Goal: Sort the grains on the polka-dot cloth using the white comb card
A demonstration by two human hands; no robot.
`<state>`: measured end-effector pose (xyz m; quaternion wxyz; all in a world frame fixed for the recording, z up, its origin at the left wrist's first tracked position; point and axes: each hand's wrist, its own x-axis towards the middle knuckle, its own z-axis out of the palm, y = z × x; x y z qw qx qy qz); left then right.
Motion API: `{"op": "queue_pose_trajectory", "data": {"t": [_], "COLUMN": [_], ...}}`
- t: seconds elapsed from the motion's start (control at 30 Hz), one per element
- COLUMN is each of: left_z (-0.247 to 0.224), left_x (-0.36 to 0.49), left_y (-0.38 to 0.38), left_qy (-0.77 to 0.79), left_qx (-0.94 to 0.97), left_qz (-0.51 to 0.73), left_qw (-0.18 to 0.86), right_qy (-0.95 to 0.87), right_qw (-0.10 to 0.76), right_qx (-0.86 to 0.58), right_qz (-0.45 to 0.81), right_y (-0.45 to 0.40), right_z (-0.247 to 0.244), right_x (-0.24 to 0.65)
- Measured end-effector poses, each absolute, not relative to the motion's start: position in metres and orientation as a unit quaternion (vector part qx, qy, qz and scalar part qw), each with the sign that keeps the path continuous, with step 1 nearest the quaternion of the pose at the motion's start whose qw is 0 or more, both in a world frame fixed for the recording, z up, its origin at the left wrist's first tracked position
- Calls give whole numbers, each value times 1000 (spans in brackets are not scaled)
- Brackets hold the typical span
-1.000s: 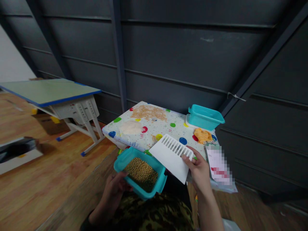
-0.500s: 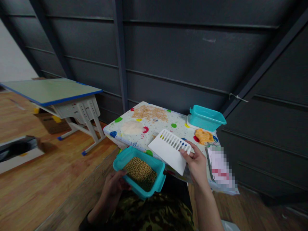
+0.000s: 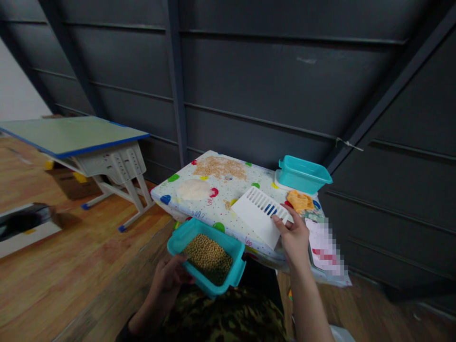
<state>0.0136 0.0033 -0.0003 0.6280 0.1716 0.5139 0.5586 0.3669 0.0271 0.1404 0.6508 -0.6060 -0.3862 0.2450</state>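
My left hand (image 3: 171, 271) grips the near left side of a teal tub (image 3: 236, 274), which is tilted at the table's front edge. Round yellow-green beans (image 3: 209, 254) lie inside it. My right hand (image 3: 294, 233) pinches the slotted end of a flat white scraper (image 3: 254, 218), held over the spotted tablecloth (image 3: 228, 190). A patch of tan grains (image 3: 219, 168) is spread at the back left of the cloth. In front of it lies a pale powdery heap (image 3: 194, 189), and a few grains (image 3: 227, 204) sit left of the scraper.
A second teal tub (image 3: 305, 175) stands at the back right, with an orange cloth (image 3: 300, 201) before it. Papers (image 3: 322, 244) lie at the right edge. Further left are a green-topped desk (image 3: 74, 134), a cardboard box (image 3: 71, 184) and a white box (image 3: 28, 232) on the floor.
My right hand has moved the white scraper slightly right and away from me, uncovering the few grains beside it. The tub in my left hand is nearly unmoved.
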Motion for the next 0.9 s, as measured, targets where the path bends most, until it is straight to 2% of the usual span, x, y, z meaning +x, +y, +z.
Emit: {"op": "queue_pose_trajectory", "data": {"t": [0.47,0.67,0.9], "left_z": [15,37,49], "left_x": [16,18,14], "left_y": [6,-3,-2], "left_qy": [542,522,521], "left_qx": [150,165,183], "left_qz": [581,583,560], "left_qw": [589,600,618], "right_qy": [-427,-427,-368], "right_qw": [636,618,681], "right_qx": [-581,-561,-590], "right_qz": [276,347,230], "right_y": [47,40,48], "right_z": [153,149,144], "right_x": [346,346,370]}}
